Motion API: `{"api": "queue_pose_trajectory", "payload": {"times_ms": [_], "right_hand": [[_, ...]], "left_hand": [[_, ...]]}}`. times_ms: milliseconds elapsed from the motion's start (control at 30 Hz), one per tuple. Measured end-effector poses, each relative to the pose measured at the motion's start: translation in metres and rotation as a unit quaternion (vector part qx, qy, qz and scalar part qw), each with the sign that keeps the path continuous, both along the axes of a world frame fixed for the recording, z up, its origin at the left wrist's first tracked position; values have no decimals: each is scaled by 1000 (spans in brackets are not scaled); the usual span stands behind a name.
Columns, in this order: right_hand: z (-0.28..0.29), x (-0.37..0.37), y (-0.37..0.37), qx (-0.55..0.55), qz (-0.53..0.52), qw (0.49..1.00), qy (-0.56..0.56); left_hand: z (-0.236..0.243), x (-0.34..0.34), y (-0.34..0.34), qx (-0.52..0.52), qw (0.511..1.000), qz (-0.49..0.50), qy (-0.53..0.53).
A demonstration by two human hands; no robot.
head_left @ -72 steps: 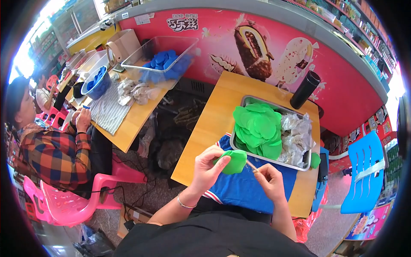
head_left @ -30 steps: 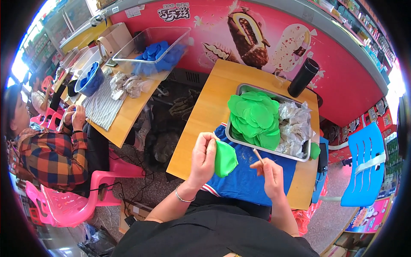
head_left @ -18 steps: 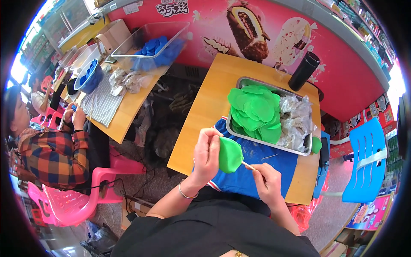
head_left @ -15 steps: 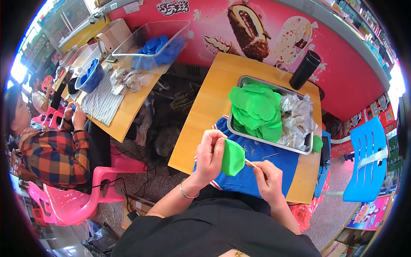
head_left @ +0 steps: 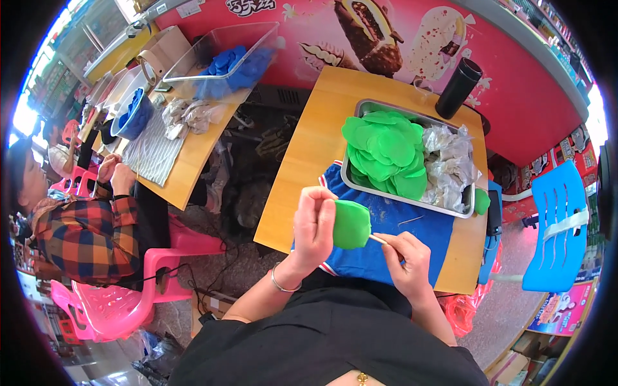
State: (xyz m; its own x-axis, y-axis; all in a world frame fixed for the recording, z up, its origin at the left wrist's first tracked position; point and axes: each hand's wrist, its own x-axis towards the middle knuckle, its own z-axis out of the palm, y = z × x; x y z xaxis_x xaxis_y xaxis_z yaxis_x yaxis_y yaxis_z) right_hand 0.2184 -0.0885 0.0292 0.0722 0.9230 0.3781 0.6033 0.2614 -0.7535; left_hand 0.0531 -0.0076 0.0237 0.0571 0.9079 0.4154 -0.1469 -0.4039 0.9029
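A thin, rounded green piece (head_left: 352, 226), soft and petal-like, is pinched along its left edge by my left hand (head_left: 313, 225). My right hand (head_left: 408, 262) grips a slim pale stick (head_left: 378, 240) between thumb and fingers, its tip meeting the right edge of that piece. Both hands are above a blue cloth (head_left: 421, 244) with red-and-white trim. Just beyond them, a metal tray (head_left: 405, 210) holds a heap of similar green pieces (head_left: 388, 149) on its left and crumpled clear plastic (head_left: 445, 168) on its right.
On my wooden table (head_left: 293, 167) a black flask (head_left: 459, 88) stands behind the tray. At left, a co-worker in a plaid shirt (head_left: 90, 241) sits at another table with a blue bowl (head_left: 133, 119) and a clear bin (head_left: 222, 80). A blue chair (head_left: 555, 231) stands right.
The green piece has turned, its face tipping and its right edge rising slightly. My right hand has shifted a little with the stick. The view has moved slightly.
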Motion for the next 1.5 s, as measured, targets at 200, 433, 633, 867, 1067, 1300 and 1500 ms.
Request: {"api": "queue_pose_trajectory", "payload": {"times_ms": [200,433,633,867,1067,1300,1500], "right_hand": [[2,-7,13,10,8,999,41],[-9,-2,11,-102,46,955,275],[-16,-2,11,-93,21,948,305],[-7,2,14,-96,27,971,218],[-35,26,7,-112,13,988,104],[-61,58,13,-24,-38,988,-149],[-30,142,80,41,-189,959,-208]], "left_hand": [[-2,2,-6,16,990,-119,73],[-14,4,-11,-56,993,-95,-39],[-17,6,-6,-70,978,-170,-99],[-16,4,3,-76,978,-179,-69],[-29,-5,10,-210,947,-155,-188],[-52,-17,-7,-308,924,-208,-94],[-70,-19,-29,-366,887,-238,-149]]}}
